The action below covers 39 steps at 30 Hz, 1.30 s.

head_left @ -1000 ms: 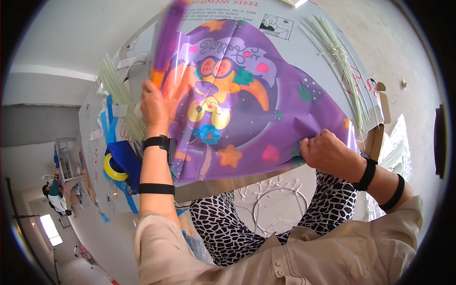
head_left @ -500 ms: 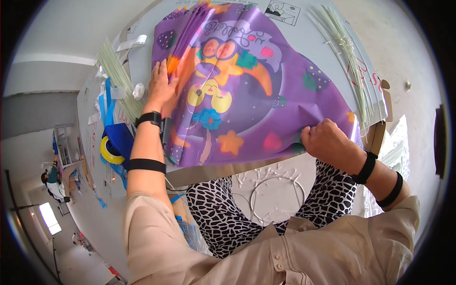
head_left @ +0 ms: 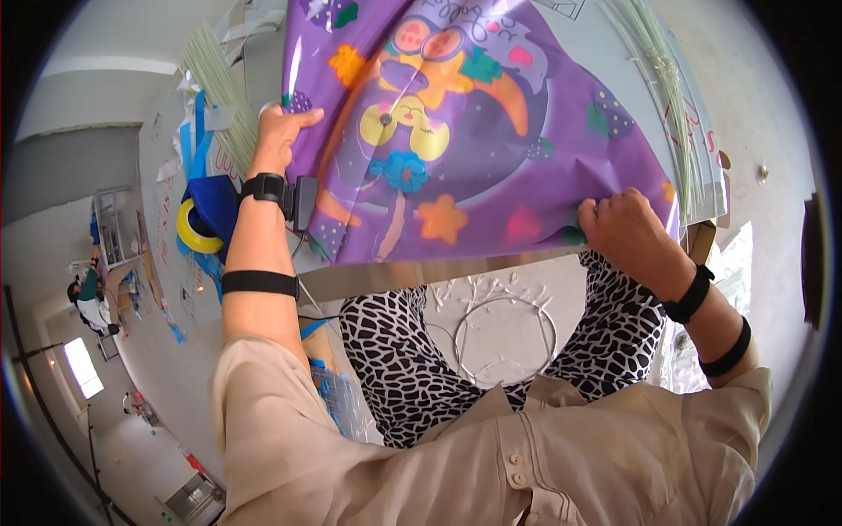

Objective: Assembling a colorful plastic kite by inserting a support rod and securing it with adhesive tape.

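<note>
A glossy purple printed sheet point(head_left: 544, 206) with a cartoon figure, stars and hearts spreads across a cardboard-covered table in front of me. My left hand point(head_left: 282, 136) grips its left edge, the thumb side toward the sheet. At the near right corner, my right hand point(head_left: 627, 232) is closed on the sheet's edge with the fingers curled. Toward the left the sheet rises in a fold. Its far end runs out of view at the top.
Bundles of thin pale rods lie at left point(head_left: 219, 92) and right point(head_left: 658, 88). Left of my forearm are a yellow tape roll point(head_left: 198, 226) and blue material point(head_left: 217, 203). A white wire ring point(head_left: 506, 342) shows below the table edge. Another person point(head_left: 92, 302) is at far left.
My left hand has moved slightly left and now holds the sheet's left edge, where it lay on the gathered folds. Those folds have opened out. The right hand still grips its corner.
</note>
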### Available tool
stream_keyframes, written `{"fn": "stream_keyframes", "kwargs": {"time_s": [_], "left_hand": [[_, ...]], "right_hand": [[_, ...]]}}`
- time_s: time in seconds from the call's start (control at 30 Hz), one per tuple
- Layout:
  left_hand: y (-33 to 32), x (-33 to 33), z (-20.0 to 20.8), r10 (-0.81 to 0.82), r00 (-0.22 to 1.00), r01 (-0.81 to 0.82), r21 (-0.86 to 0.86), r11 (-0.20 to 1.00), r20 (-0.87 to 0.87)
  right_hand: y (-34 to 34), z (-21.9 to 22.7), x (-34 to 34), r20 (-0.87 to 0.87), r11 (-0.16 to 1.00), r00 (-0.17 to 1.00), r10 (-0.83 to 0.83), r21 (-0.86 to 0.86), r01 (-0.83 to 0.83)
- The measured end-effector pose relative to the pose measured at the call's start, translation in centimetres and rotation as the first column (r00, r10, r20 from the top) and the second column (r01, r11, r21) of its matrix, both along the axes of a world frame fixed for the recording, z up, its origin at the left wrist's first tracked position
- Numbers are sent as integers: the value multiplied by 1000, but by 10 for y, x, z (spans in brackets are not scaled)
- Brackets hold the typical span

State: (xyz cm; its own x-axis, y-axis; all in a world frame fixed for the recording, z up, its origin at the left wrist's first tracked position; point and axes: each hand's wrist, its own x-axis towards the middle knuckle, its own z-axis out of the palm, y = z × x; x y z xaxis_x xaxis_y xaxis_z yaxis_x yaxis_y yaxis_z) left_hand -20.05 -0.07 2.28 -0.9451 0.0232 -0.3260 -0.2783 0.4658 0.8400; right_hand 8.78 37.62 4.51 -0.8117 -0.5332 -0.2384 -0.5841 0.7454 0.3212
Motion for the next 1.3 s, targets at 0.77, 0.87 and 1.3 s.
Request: {"fn": "stream_keyframes", "kwargs": {"time_s": [0.77, 0.87, 1.3], "left_hand": [[-58, -13, -26, 23, 984, -22, 5, 1000, -179], [-56, -14, -29, 20, 983, -9, 61, 998, -182], [-12, 89, -1, -603, 575, 26, -725, 689, -553]], "right_hand": [[3, -28, -4, -172, 990, 979, -111, -108, 93], [5, -28, 1, -172, 981, 976, -132, -165, 104], [-19, -33, 17, -180, 855, 899, -400, -427, 295]]}}
